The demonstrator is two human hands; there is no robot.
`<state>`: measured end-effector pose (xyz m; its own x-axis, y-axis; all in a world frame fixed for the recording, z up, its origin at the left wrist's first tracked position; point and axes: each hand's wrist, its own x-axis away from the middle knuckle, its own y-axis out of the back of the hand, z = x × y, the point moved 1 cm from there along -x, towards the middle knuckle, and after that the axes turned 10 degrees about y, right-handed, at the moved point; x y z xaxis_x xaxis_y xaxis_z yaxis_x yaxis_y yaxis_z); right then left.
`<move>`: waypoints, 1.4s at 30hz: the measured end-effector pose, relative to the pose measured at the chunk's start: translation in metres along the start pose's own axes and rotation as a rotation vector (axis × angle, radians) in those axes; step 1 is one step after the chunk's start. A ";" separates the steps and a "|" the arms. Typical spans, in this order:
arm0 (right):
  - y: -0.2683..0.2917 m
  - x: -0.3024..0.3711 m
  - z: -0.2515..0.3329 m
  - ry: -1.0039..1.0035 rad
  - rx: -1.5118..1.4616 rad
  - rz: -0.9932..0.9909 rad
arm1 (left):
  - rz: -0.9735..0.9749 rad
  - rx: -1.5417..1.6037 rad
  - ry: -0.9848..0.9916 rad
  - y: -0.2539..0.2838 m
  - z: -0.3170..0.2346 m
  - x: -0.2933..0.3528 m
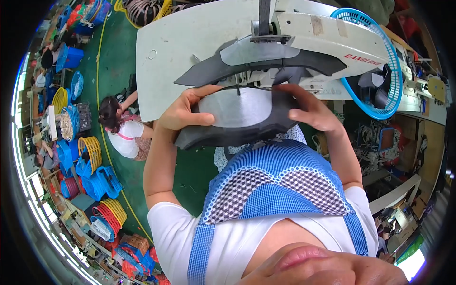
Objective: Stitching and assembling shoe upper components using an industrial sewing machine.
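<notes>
Curved black-and-grey panel [240, 107] is held up before the sewing machine [323, 38], just short of the white counter [166, 57]. The left hand [183, 111] grasps it at nine o'clock, thumb on the grey face and fingers over the far edge; the right hand [313, 111] grips it at three o'clock, fingers curled over the black end. A similar second panel [259, 54] lies at twelve o'clock, under the machine's head. Holding well here, I judge, means even tension from both thumbs, the curve unkinked, and fingertips clear of the head.

Between two and three o'clock, a turquoise basket [395, 71] holds loose black and grey pieces [373, 80]. Between ten and eleven, a yellow basket [124, 12] carries dark and brownish strips [147, 12]. Near nine, a blue basket [76, 116] contains pale pieces [65, 128], too small to identify.
</notes>
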<state>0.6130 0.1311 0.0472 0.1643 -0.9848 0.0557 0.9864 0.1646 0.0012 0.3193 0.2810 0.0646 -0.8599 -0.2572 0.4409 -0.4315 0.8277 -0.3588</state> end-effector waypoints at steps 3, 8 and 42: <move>-0.006 0.006 0.015 0.049 0.217 -0.073 | -0.026 -0.232 -0.076 -0.021 -0.023 0.007; 0.008 0.034 0.075 0.286 0.426 -0.243 | -0.039 -0.699 -0.010 -0.039 -0.050 0.026; 0.026 0.023 0.083 0.239 0.253 -0.426 | -0.023 -0.251 -0.140 -0.031 -0.054 0.018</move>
<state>0.6415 0.1173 0.1309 -0.2221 -0.9474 -0.2305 0.9377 -0.2723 0.2157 0.3318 0.2773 0.1286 -0.8874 -0.3297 0.3222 -0.3857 0.9138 -0.1274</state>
